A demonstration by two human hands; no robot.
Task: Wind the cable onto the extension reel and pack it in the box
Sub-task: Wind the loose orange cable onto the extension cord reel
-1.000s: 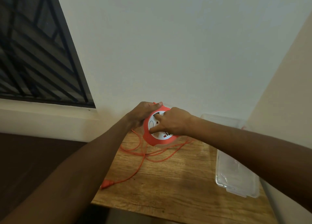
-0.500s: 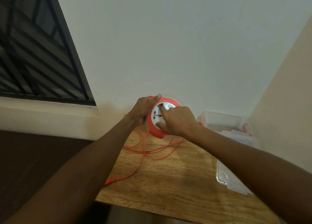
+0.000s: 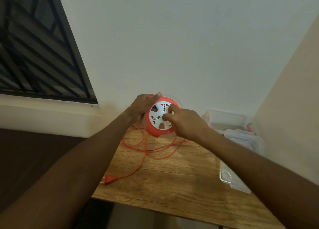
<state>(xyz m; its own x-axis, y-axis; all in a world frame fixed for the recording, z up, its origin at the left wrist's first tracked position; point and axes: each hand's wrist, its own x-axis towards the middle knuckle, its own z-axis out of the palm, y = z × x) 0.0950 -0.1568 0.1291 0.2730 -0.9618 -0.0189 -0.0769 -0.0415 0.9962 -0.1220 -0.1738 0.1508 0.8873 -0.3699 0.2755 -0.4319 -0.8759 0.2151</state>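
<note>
Left hand is seen just left of the frame's centre, its fingers curled round the upper-left rim of the extension reel, which is held tilted on edge above the far end of the tabletop, its white socket face turned toward the camera. From the reel's lower edge the orange cable is let down in loose loops onto the wood and is trailed toward the lower left, where the plug lies near the tabletop's near-left edge; much of the cable is judged still unwound. Right of the reel, the right hand is laid against the white face with its fingers bent onto the hub; whether a winding knob is pinched cannot be told. The winding is judged to turn on this: the slack lies below and left of both hands, so it would be drawn up and rightward. Further right, the clear plastic box stands against the wall, and its lid lies flat nearer the camera, beside the right forearm.
</note>
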